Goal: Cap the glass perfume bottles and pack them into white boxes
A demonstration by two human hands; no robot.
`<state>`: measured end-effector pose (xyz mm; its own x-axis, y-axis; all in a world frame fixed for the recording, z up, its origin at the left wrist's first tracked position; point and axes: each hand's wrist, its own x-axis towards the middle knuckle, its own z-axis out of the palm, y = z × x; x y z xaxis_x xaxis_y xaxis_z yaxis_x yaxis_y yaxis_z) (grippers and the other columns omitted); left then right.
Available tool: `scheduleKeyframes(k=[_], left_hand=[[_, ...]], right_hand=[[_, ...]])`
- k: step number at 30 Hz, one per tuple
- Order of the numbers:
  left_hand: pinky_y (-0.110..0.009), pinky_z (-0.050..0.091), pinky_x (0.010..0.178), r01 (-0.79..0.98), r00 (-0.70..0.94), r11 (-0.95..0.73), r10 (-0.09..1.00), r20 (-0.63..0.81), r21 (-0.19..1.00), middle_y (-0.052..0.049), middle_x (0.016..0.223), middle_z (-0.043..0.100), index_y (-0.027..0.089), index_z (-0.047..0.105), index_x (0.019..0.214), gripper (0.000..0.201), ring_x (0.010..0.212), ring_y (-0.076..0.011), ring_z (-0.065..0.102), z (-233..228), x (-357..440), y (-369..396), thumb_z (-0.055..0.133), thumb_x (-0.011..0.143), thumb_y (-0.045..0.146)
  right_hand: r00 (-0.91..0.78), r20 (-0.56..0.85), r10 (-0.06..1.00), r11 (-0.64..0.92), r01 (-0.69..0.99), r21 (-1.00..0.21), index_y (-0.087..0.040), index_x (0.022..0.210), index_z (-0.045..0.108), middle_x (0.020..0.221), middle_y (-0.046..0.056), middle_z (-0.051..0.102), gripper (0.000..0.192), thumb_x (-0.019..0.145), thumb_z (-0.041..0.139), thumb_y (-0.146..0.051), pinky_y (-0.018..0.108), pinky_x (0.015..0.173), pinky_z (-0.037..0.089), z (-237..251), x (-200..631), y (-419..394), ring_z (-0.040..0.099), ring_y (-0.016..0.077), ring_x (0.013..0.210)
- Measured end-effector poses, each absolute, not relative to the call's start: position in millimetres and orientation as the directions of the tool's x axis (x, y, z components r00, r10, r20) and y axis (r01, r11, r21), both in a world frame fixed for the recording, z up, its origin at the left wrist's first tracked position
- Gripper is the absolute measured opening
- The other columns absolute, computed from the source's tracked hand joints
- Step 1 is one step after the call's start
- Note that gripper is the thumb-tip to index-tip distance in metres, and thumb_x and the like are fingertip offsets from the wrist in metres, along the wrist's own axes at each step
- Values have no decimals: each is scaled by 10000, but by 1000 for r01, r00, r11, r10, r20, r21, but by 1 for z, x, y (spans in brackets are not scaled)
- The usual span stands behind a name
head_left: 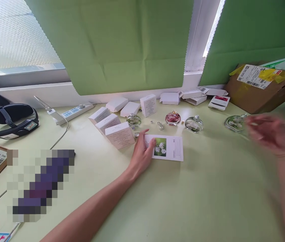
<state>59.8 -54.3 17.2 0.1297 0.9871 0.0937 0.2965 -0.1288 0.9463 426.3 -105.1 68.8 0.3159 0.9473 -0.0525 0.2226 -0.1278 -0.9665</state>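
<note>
On the worktop (207,188) left hand (142,154) lies spread flat on the flower card (166,148), right hand (270,132), blurred, grip unclear, beside a glass perfume bottle (234,123); three bottles unboxed, boxes (119,134) closed.

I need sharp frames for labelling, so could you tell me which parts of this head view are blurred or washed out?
Head view: the right hand is smeared by motion blur, beside a round glass bottle; the left hand on the flower card is sharp; the window top left is overexposed; a pixelated patch hides something lower left.
</note>
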Motion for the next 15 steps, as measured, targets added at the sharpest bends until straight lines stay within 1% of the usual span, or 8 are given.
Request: scheduleKeyframes(k=[2, 3, 4, 6, 8, 11, 13, 15], left_hand=[[-436, 409, 1012, 433, 129, -254, 967, 219, 865, -114, 1268, 512, 273, 449, 1368, 477, 1219, -289, 484, 15, 60, -57, 556, 926, 416], [-461, 358, 1065, 494, 143, -309, 951, 274, 813, -120, 1314, 472, 270, 454, 1367, 473, 1272, -297, 430, 15, 61, -58, 559, 921, 386], [-478, 315, 1097, 545, 170, -359, 932, 319, 758, -120, 1328, 454, 267, 470, 1350, 453, 1292, -300, 399, 16, 61, -59, 562, 916, 360], [-491, 285, 1103, 618, 230, -437, 895, 381, 654, -109, 1292, 471, 265, 527, 1274, 383, 1265, -303, 399, 18, 62, -61, 575, 899, 328], [-468, 333, 1043, 655, 246, -472, 872, 424, 590, -98, 1200, 516, 255, 573, 1170, 297, 1181, -297, 444, 20, 62, -63, 590, 879, 313], [-370, 405, 855, 640, 244, -488, 862, 445, 594, -55, 927, 575, 234, 591, 922, 84, 913, -239, 530, 21, 62, -64, 572, 891, 309], [-317, 384, 725, 603, 282, -509, 856, 433, 613, -20, 738, 549, 222, 533, 746, 190, 719, -193, 506, 19, 61, -63, 546, 916, 305], [-301, 356, 661, 599, 335, -534, 844, 419, 597, -10, 660, 528, 218, 488, 678, 266, 653, -180, 482, 18, 61, -63, 531, 929, 297]], right_hand=[[529, 20, 848, -179, 323, -929, -299, 1260, 555, 1201, 124, 622, 616, 730, 771, -524, 319, 627, 494, 61, 442, -96, 644, 193, 868], [615, 66, 786, -208, 364, -908, -296, 1238, 554, 1207, 127, 615, 581, 747, 752, -534, 324, 635, 486, 55, 448, -91, 642, 192, 873], [677, 110, 728, -235, 396, -888, -293, 1226, 548, 1227, 133, 602, 559, 763, 730, -547, 330, 649, 481, 48, 453, -86, 639, 193, 888], [713, 134, 688, -256, 411, -875, -286, 1240, 523, 1299, 151, 559, 549, 792, 696, -551, 341, 704, 478, 35, 461, -79, 624, 196, 951], [696, 112, 709, -278, 421, -863, -269, 1227, 540, 1267, 145, 587, 571, 757, 741, -523, 343, 758, 471, 23, 466, -76, 614, 194, 956], [686, 88, 722, -341, 463, -818, -216, 1128, 633, 1018, 120, 674, 549, 689, 798, -500, 384, 758, 454, 12, 471, -75, 600, 205, 831], [703, 115, 702, -375, 502, -780, -183, 1076, 680, 860, 99, 668, 519, 703, 770, -533, 406, 704, 441, 10, 473, -74, 569, 201, 732], [701, 160, 695, -383, 550, -742, -156, 1066, 710, 760, 81, 648, 524, 719, 746, -548, 402, 642, 433, 9, 474, -73, 550, 192, 661]])
